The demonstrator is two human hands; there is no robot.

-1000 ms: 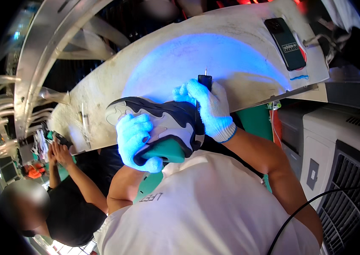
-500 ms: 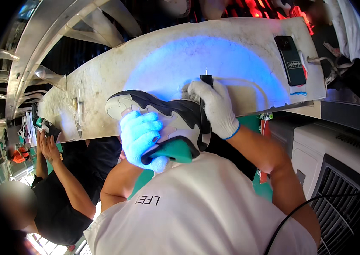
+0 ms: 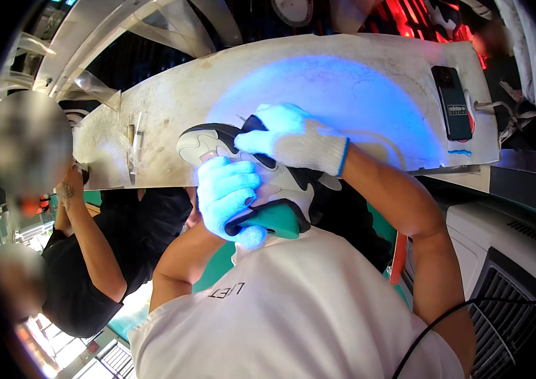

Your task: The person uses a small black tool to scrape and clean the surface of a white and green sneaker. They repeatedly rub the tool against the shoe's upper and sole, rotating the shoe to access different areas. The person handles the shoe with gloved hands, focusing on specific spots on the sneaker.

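Observation:
A grey, white and black sneaker point(image 3: 279, 189) with a green shoe last point(image 3: 279, 220) in its opening hangs between my hands, in front of my body at the table's near edge. My left hand point(image 3: 227, 192), in a knit glove lit blue, is closed around the shoe's upper. Over the toe side of the shoe is my gloved right hand point(image 3: 299, 138), its fingers wrapped round a black-handled tool with a thin metal tip point(image 3: 253, 124). Most of the handle is hidden by the fingers, and I cannot tell whether the tip touches the shoe.
A pale worktable point(image 3: 167, 107) with a blue light patch stretches ahead. On it lie a dark phone point(image 3: 451, 104) at the right and slim tools point(image 3: 135, 144) at the left. A co-worker point(image 3: 100, 252) sits left; a white machine point(image 3: 502, 215) stands right.
My right hand has moved left with the tool, from the shoe's heel side across to the toe side. The tool's tip now points left. My left hand keeps its hold on the sneaker.

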